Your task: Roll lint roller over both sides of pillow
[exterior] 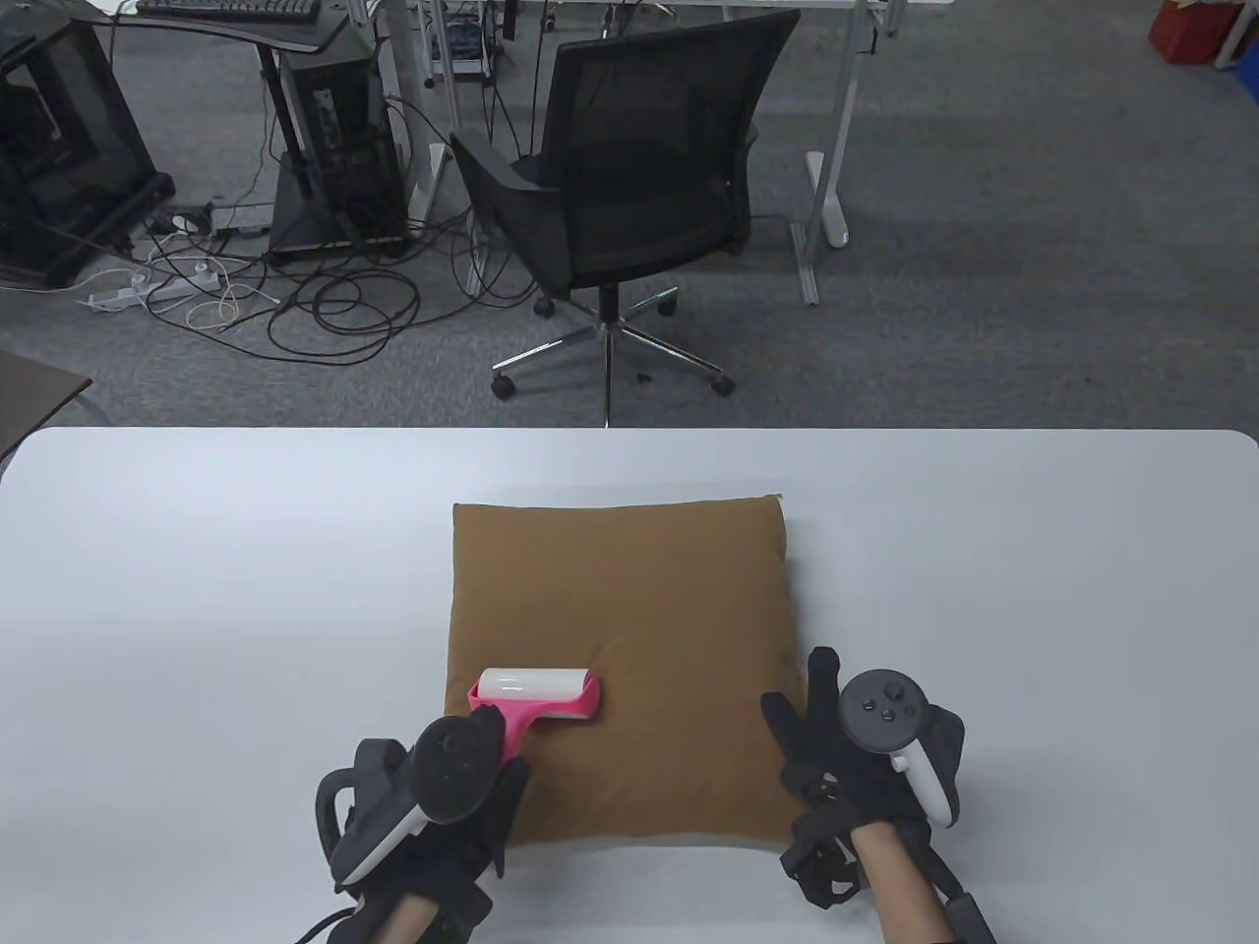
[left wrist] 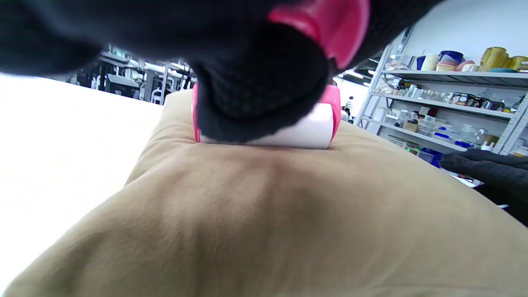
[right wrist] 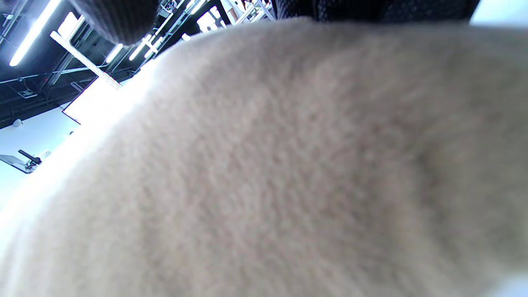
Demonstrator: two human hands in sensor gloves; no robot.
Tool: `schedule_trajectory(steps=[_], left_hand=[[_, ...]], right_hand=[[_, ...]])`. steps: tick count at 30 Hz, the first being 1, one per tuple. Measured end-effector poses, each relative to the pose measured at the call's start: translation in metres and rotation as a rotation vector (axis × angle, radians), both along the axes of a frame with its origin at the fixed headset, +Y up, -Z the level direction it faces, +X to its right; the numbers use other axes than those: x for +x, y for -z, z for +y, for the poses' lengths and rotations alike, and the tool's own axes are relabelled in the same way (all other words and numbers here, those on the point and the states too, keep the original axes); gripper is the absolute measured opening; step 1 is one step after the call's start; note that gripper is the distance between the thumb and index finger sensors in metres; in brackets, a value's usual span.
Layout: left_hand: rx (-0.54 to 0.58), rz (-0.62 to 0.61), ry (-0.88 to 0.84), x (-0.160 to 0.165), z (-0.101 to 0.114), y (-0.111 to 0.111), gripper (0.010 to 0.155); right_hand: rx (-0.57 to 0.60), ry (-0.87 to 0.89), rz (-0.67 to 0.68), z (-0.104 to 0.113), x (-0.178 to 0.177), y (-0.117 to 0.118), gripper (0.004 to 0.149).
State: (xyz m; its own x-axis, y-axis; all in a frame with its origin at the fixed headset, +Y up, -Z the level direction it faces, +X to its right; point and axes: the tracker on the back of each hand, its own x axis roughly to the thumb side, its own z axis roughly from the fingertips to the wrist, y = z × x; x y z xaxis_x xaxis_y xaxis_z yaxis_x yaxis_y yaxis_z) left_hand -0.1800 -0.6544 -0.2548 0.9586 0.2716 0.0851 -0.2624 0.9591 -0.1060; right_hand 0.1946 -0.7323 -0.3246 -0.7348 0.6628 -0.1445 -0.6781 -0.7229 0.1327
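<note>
1. We hold the lint roller (exterior: pixel 536 694) in our left hand (exterior: pixel 443 787), fingers curled round its pink handle; the white roll sits across the near-left part of the pillow (exterior: pixel 629 629), pressed in enough that the left wrist view shows a dent in the fabric under it.
2. Our right hand (exterior: pixel 856 757) lies with fingers straight on the pillow's near-right edge, holding nothing, only pinning the cushion to the table (exterior: pixel 197 590). The right wrist view is filled with blurred fabric, so we cannot tell how firmly it bears down.
3. The pillow lies flat near the middle of the table. We judge we are on the first of its two sides, with most of this face ahead of the roll and the other side facing down.
4. The main risk, as we see it: the sticky roll grabs the soft cover and drags the whole pillow along rather than rolling, because the pillow is light and only one corner is pinned.
5. Pressing too hard could bunch the fabric into a fold ahead of the roll, and the roll would skip it.
6. If we angle the handle, one end of the roll may lift and leave an uncleaned strip.
7. A stroke to the right could run the roll into our right fingers (exterior: pixel 821 678).
</note>
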Motion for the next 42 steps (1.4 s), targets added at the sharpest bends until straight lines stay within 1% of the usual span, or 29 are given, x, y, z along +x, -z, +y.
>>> schedule_trajectory(steps=[5,8,10,12,13,16,18,20,21,22,24,26,27,29,30,31,32,33,34,35,37,40,42], left_hand=[[0.002,-0.025,-0.098,-0.012,0.005,-0.009,0.066],[0.07,0.0,-0.236,-0.02,0.008,-0.005,0.066],[0.124,0.028,-0.308,-0.023,0.009,0.002,0.066],[0.175,0.057,-0.386,-0.025,0.006,0.013,0.065],[0.184,0.057,-0.423,-0.025,0.004,0.018,0.066],[0.143,0.048,-0.601,-0.024,-0.01,0.041,0.066],[0.106,0.012,-0.74,-0.021,-0.023,0.055,0.067],[0.103,-0.006,-0.83,-0.014,-0.03,0.059,0.067],[0.117,-0.028,-0.848,-0.009,-0.032,0.06,0.067],[0.127,-0.043,-0.849,-0.007,-0.033,0.061,0.067],[0.168,-0.08,-0.855,-0.001,-0.037,0.059,0.066],[0.217,-0.085,-0.897,0.003,-0.043,0.056,0.066],[0.218,-0.088,-0.918,0.004,-0.043,0.054,0.066],[0.227,-0.11,-0.954,0.005,-0.043,0.049,0.066],[0.249,-0.112,-0.97,0.005,-0.043,0.046,0.066],[0.264,-0.117,-0.975,0.004,-0.042,0.043,0.066],[0.283,-0.125,-0.98,0.004,-0.042,0.04,0.066],[0.299,-0.125,-0.989,0.003,-0.041,0.037,0.066],[0.308,-0.122,-0.99,0.002,-0.041,0.034,0.066],[0.315,-0.112,-0.985,0.001,-0.04,0.032,0.066],[0.339,-0.122,-0.978,0.001,-0.038,0.028,0.066],[0.356,-0.112,-0.975,0.003,-0.036,0.025,0.066],[0.361,-0.114,-0.95,0.007,-0.036,0.023,0.066]], right_hand=[[-0.003,0.0,-0.001,0.0,0.0,-0.001,0.078],[0.002,-0.003,-0.005,0.001,0.0,-0.001,0.078],[0.013,-0.01,-0.009,0.002,0.0,-0.001,0.078],[0.026,-0.018,-0.013,0.004,0.0,-0.001,0.078],[0.033,-0.023,-0.014,0.005,0.0,-0.001,0.078],[0.059,-0.04,-0.015,0.009,-0.002,-0.002,0.078],[0.091,-0.058,-0.018,0.015,-0.004,-0.005,0.078],[0.151,-0.089,-0.022,0.024,-0.008,-0.008,0.078],[0.207,-0.118,-0.031,0.032,-0.011,-0.011,0.079],[0.238,-0.138,-0.036,0.036,-0.013,-0.013,0.08],[0.35,-0.209,-0.032,0.05,-0.022,-0.022,0.081],[0.464,-0.257,-0.008,0.063,-0.035,-0.033,0.079],[0.49,-0.265,-0.004,0.065,-0.038,-0.035,0.078],[0.606,-0.309,0.052,0.077,-0.058,-0.043,0.072],[0.622,-0.305,0.071,0.079,-0.063,-0.044,0.069],[0.623,-0.268,0.122,0.083,-0.075,-0.046,0.061],[0.597,-0.192,0.178,0.085,-0.085,-0.047,0.053],[0.556,-0.081,0.224,0.086,-0.097,-0.047,0.047],[0.516,-0.011,0.259,0.086,-0.105,-0.046,0.045],[0.441,0.06,0.306,0.085,-0.117,-0.044,0.045],[0.35,0.134,0.371,0.085,-0.133,-0.039,0.046],[0.284,0.195,0.404,0.087,-0.154,-0.035,0.048],[0.273,0.206,0.405,0.089,-0.161,-0.035,0.05]])
